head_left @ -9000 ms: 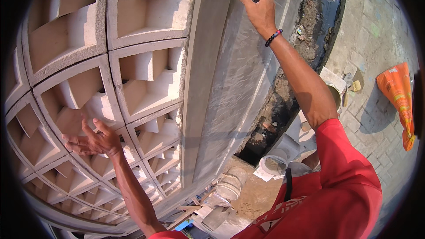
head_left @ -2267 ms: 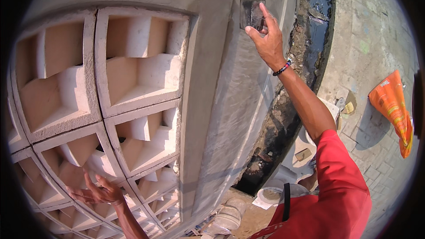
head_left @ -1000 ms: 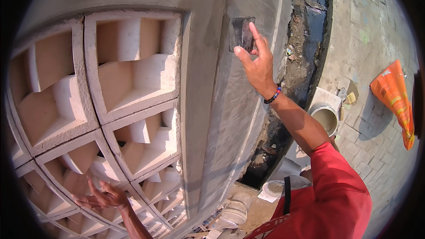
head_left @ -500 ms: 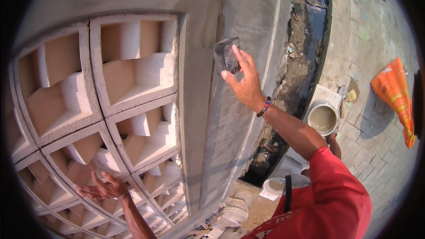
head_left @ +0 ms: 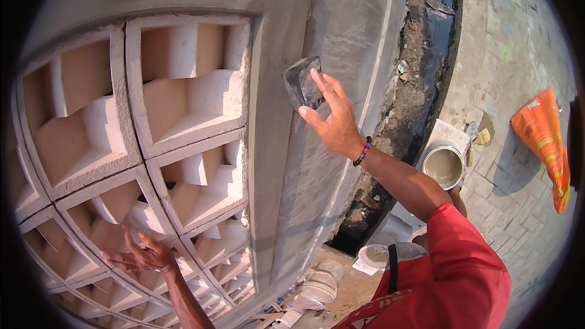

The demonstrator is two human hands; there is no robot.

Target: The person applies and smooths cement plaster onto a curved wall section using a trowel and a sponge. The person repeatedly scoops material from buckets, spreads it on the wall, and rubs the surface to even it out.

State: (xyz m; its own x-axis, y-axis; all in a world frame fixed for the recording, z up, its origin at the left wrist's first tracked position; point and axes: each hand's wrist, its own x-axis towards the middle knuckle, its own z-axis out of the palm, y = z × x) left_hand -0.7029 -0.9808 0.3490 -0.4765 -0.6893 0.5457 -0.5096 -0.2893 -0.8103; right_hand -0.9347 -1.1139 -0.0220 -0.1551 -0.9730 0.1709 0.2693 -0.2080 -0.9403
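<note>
My right hand (head_left: 337,113) grips a dark grey block (head_left: 300,84), sponge-like in look, between thumb and fingers. The block is at the smooth grey plastered wall (head_left: 326,146), by the raised plaster strip (head_left: 272,140) that borders the blockwork; whether its whole face touches cannot be told. On the left, my left hand (head_left: 146,254) has its fingers spread and holds nothing. It is in front of the pale openwork ventilation blocks (head_left: 143,164); whether a fingertip touches them cannot be told.
A drain channel (head_left: 436,42) with dark water and debris runs along the wall's foot. Beyond it, on the paving (head_left: 487,42), are a bucket of grey mix (head_left: 443,166) and an orange bag (head_left: 542,140). Another bucket (head_left: 320,286) stands below. Another person's hand (head_left: 457,200) shows by the first bucket.
My right hand has moved the block slightly left and down, toward the raised strip. My left hand stays almost in place. The view has shifted a little.
</note>
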